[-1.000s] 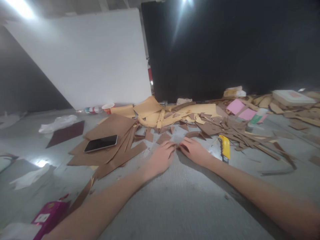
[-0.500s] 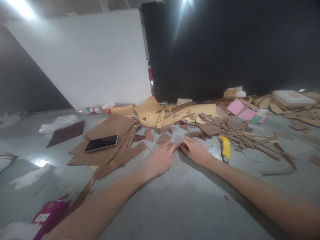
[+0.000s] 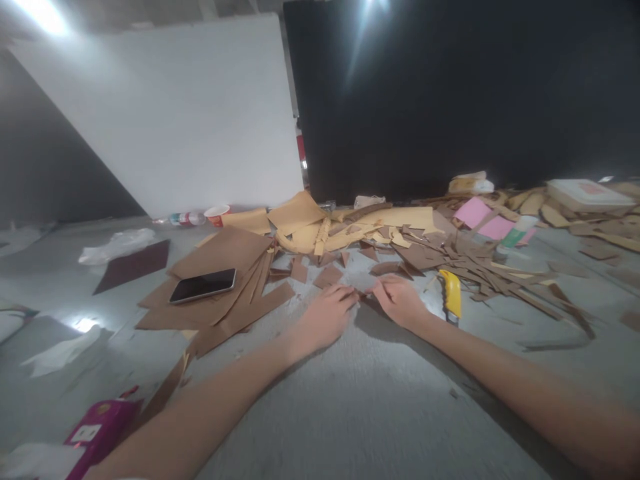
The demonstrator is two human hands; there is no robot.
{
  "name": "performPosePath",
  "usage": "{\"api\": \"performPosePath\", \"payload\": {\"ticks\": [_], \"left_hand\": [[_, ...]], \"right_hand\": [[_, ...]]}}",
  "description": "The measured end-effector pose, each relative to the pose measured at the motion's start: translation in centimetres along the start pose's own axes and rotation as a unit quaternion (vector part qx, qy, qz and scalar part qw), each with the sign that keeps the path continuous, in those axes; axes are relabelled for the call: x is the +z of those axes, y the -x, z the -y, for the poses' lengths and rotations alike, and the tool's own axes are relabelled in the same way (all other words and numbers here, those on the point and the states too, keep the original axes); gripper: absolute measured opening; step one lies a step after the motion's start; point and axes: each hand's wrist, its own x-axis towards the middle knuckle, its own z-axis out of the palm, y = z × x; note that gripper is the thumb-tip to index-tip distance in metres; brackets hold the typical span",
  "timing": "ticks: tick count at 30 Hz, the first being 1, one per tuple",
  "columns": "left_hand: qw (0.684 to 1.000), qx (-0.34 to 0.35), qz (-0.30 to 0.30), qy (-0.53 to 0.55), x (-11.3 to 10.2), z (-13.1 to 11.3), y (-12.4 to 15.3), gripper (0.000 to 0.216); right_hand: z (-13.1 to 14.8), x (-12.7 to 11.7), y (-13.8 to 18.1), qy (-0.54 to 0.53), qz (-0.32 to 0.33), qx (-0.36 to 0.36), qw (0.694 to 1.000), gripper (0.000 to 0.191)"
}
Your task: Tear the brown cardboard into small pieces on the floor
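Both of my hands meet low over the middle of the grey table. My left hand [image 3: 330,311] is closed, its fingertips pinching a small brown piece [image 3: 364,293] that looks like cardboard or leather. Close on the right, my right hand [image 3: 400,301] is also closed, thumb and fingertips together. A pale, see-through patch [image 3: 363,281] shows beside its fingertips; blur hides whether the fingers grip it. Right of that hand lies a yellow utility knife [image 3: 451,295]. Brown scraps [image 3: 327,277] lie just beyond the left fingers.
At left a phone [image 3: 203,286] rests on stacked brown sheets [image 3: 220,253]. A magenta device [image 3: 97,433] sits near front left. Tan sheets [image 3: 297,217], a paper cup [image 3: 217,215], cut strips [image 3: 480,270] and a white box [image 3: 590,194] line the back, before upright white and black panels.
My right hand has shifted a little right, away from the left hand, widening the gap between the fingertips. The left hand stays almost in place.
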Motion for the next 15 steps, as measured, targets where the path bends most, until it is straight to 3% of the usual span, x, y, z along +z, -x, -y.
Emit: {"api": "performPosePath", "payload": {"ticks": [8, 15], "left_hand": [[1.0, -0.009, 0.002, 0.007, -0.24, -0.25, -0.1, 0.04], [1.0, -0.006, 0.005, 0.005, -0.37, -0.24, -0.08, 0.038]], "right_hand": [[-0.06, 0.42, 0.09, 0.058, 0.005, -0.072, 0.996, 0.054], [-0.54, 0.87, 0.24, 0.11, 0.062, -0.129, 0.983, 0.051]]}}
